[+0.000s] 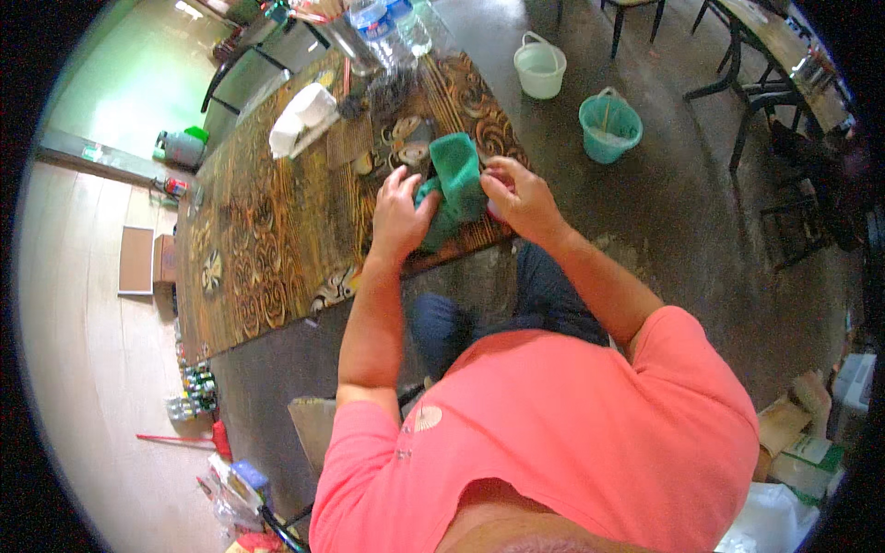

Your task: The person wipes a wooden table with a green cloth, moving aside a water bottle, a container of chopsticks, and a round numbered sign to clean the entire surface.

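A green cloth point(458, 173), bunched with one end folded up, lies at the near right corner of the patterned wooden table point(276, 228). My left hand point(403, 214) rests at its left side, fingers curved, thumb against the cloth. At its right edge is my right hand point(518, 195), thumb and fingers pinched together, with something small and pink or red partly visible beneath them. Whether the right fingers grip the cloth or that small thing is hard to tell. Beyond the hands, white tissue rolls or packs point(304, 117) lie on the table.
Plastic bottles point(387, 34) and a metal container point(352, 45) of sticks stand at the table's far end. A white bucket point(540, 69) and a green bucket point(608, 128) are on the floor to the right. Chairs and another table point(795, 48) stand farther right.
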Tool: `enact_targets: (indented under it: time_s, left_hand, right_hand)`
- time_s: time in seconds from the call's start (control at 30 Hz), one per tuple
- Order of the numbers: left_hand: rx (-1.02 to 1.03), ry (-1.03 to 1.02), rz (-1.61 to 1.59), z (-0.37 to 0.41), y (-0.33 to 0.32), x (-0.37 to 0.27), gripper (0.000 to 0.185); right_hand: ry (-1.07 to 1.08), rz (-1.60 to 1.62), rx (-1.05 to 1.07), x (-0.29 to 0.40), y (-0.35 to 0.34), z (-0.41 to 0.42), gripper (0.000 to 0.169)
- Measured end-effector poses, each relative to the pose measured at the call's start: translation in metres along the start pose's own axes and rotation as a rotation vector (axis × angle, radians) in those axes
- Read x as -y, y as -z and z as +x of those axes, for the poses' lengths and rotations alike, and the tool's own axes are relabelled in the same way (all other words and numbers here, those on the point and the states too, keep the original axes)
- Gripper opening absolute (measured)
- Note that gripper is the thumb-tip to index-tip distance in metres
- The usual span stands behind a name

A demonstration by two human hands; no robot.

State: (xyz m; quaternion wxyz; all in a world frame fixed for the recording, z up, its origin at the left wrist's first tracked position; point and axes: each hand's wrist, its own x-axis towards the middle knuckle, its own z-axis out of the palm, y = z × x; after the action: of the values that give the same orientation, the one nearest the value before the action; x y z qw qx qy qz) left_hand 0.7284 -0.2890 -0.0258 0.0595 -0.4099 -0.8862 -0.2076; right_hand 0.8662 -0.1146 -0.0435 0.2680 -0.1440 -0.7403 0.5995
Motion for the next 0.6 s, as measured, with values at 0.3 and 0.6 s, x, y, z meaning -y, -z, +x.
enact_targets:
  time_s: [0.3,0.6]
  left_hand:
    - [0.077,0.123,-0.351,-0.006,0.011,-0.015,0.032]
    - [-0.403,0.193,-0.824,0.006,0.058,-0.03,0.019]
  right_hand:
    - [0.119,-0.222,0.147,-0.004,0.005,-0.009,0.043]
    - [0.381,0.011,-0.05,0.049,0.015,0.044,0.026]
